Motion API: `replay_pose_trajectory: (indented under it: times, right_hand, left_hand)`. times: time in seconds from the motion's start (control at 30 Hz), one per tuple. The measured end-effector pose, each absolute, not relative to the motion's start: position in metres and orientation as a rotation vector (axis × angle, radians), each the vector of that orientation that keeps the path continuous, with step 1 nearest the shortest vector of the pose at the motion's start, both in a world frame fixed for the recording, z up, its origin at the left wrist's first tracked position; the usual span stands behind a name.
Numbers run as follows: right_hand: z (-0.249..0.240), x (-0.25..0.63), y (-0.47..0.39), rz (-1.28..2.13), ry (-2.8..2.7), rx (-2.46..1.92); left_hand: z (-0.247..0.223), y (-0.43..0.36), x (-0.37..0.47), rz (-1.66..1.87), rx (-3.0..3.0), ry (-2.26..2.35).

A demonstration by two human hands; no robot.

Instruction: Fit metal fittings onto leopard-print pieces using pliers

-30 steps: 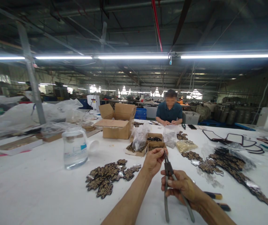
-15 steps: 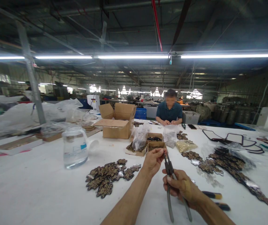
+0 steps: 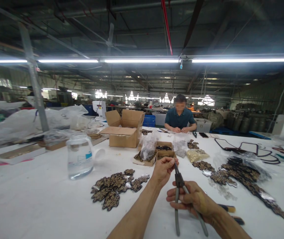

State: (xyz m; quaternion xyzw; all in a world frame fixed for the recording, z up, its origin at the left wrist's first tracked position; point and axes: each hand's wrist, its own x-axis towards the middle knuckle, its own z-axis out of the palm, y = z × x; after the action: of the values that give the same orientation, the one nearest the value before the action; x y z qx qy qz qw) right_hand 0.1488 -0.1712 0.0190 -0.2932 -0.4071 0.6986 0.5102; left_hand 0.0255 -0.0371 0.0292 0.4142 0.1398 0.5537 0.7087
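Note:
My right hand [image 3: 190,199] holds long-handled pliers [image 3: 179,181], its fingers around the grey handles, which are spread apart. The jaws point away from me and their tips meet the fingertips of my left hand [image 3: 164,169]. The left thumb and forefinger are pinched together at those tips; any small piece between them is too small to make out. Just beyond are small cardboard boxes [image 3: 166,154] of dark and brassy little parts. Leopard-patterned pieces [image 3: 110,187] lie in a pile left of my forearm, and more patterned pieces [image 3: 246,176] lie to the right.
A clear water jug [image 3: 79,157] stands at the left, near an open carton [image 3: 123,136]. Across the white table [image 3: 44,199] sits a person in a dark shirt [image 3: 180,118]. Bags of small parts [image 3: 197,155] lie behind my hands; dark-and-yellow tool handles [image 3: 227,208] lie beside my right wrist.
The plier handles have spread wider and the jaw tips have come together. My right hand's fingers have loosened and stretched leftward across the handles. My left hand has barely moved.

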Motion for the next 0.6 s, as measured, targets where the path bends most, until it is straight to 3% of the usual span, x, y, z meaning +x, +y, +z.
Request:
replay_pose_trajectory:
  times: [0.6]
  right_hand:
    - [0.010,0.136,-0.165,1.640,-1.039,-0.565]
  left_hand:
    - [0.028,-0.039,0.022,1.171,0.829,0.222]
